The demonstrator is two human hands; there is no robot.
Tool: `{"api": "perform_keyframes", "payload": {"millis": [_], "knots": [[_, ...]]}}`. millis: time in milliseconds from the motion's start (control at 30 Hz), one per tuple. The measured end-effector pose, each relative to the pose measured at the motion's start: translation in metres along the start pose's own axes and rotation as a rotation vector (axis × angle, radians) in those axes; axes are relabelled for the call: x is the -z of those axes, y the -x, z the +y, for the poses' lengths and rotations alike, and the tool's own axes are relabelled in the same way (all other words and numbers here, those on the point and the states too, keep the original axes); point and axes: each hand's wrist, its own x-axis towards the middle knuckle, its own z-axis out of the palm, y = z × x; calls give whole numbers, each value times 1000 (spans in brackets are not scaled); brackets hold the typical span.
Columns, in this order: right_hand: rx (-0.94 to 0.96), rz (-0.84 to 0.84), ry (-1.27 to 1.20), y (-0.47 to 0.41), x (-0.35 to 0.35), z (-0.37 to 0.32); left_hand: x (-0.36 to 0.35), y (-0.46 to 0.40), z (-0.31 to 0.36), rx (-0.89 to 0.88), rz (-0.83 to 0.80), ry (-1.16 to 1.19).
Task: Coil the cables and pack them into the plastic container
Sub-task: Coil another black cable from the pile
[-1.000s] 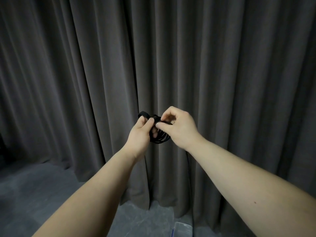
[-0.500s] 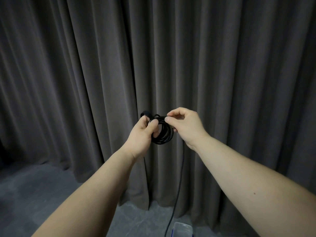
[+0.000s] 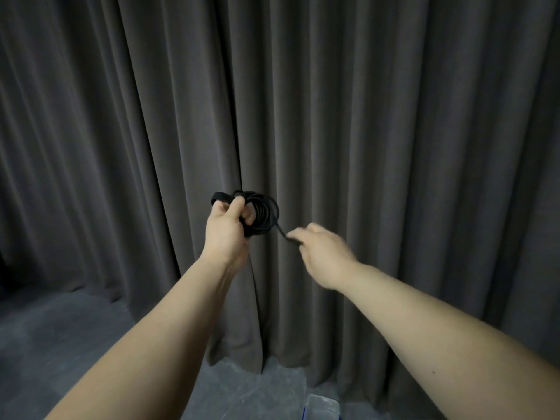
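The place looks like a studio or a recording room. A heavy dark grey curtain (image 3: 363, 147) in long folds covers the whole background and reaches down to a grey carpet floor (image 3: 60, 322).

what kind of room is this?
Likely an indoor studio or recording room, not certain: a floor-to-ceiling grey curtain fills the background, over grey flooring, with a clear plastic container at the bottom edge.

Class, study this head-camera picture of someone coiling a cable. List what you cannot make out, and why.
- Container: cut off by the bottom edge; contents unseen.
- Right hand: motion-blurred, so its grip on the cable's free end is unclear.
- Coil: partly hidden behind the left hand.
- Plug types: too dark.
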Motion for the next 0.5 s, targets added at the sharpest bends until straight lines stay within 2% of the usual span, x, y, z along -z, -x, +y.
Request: {"api": "perform_keyframes", "payload": {"millis": [33,100,167,267,400,500], "knots": [[50,-113,-16,2,0,-3,2,-2,1,-14,19,-17],[124,-187,14,1,4,-10,6,-5,2,-45,37,-119],[229,-128,48,-5,11,-23,10,-4,0,-65,33,-223],[328,-4,-73,-11,21,-38,9,0,-6,-60,2,-262],[196,145,-322,-12,22,-41,4,8,-7,9,-83,-235],[156,210,-347,-13,20,-37,2,11,-9,47,-133,-233]]}}
